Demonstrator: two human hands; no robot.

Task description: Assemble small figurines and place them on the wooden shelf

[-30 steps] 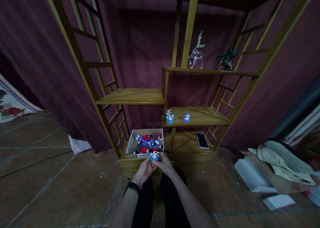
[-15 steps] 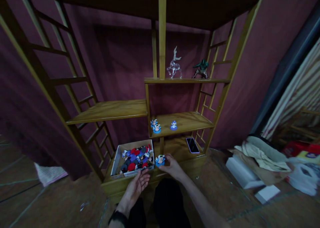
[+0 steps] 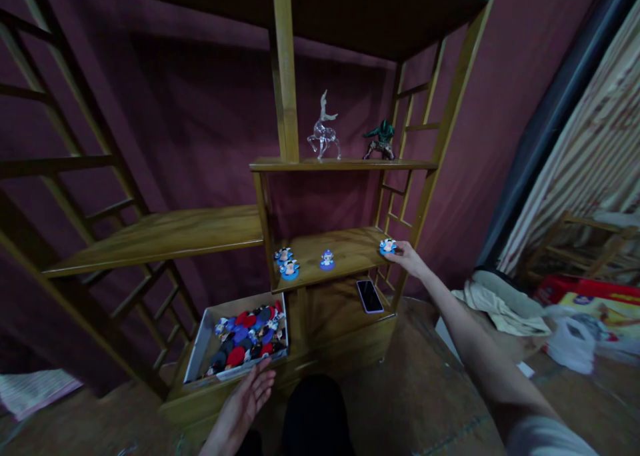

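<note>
My right hand [image 3: 407, 259] pinches a small blue-based toy figurine [image 3: 387, 246] at the right end of the middle shelf [image 3: 350, 248]; whether its base touches the wood I cannot tell. On that shelf's left end sit two similar blue-based figurines [image 3: 289, 270], and a purple figurine [image 3: 327, 261] stands between them and my right hand. Below, my left hand [image 3: 249, 396] is open and holds nothing, its fingers stretched out just in front of a cardboard box [image 3: 197, 349]. Many jumbled figurines [image 3: 245, 336] with red, purple and dark bases fill the box.
A clear deer ornament [image 3: 324, 136] and a dark green action figure [image 3: 381, 139] stand on the upper shelf. A phone [image 3: 370, 297] lies on the lower board. Wooden posts [image 3: 286, 76] divide the unit. Cloth [image 3: 500, 309] and plastic bags [image 3: 570, 346] lie on the floor at right.
My right hand has carried the blue-based figurine from beside the box up and right to the middle shelf. The view has shifted right. My left hand stays open near the box.
</note>
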